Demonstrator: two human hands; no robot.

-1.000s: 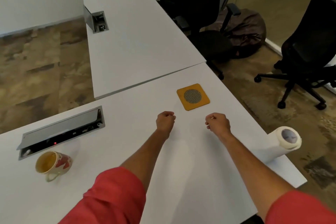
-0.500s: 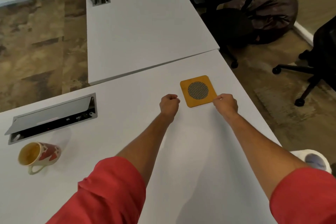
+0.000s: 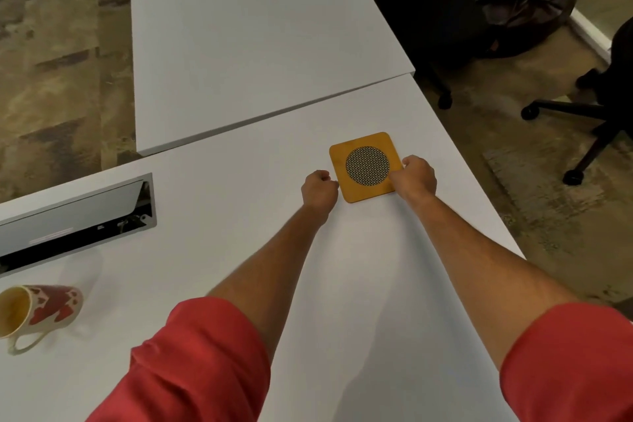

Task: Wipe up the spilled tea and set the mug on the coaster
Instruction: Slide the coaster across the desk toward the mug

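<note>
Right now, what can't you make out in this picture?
- Spilled tea: none shows on the white table; too faint to tell.
- Mug: lies on its side, rim cut by the left edge.
- Right hand: covers the coaster corner; grip unclear.
- Left hand: fisted at the coaster's edge; contact unclear.
- Wiping material: none in view.

Open counter: bare between the tipped mug and the coaster.
Left obstacle: open cable hatch just behind the mug.
Coaster sides: left hand and right hand flank it.
</note>
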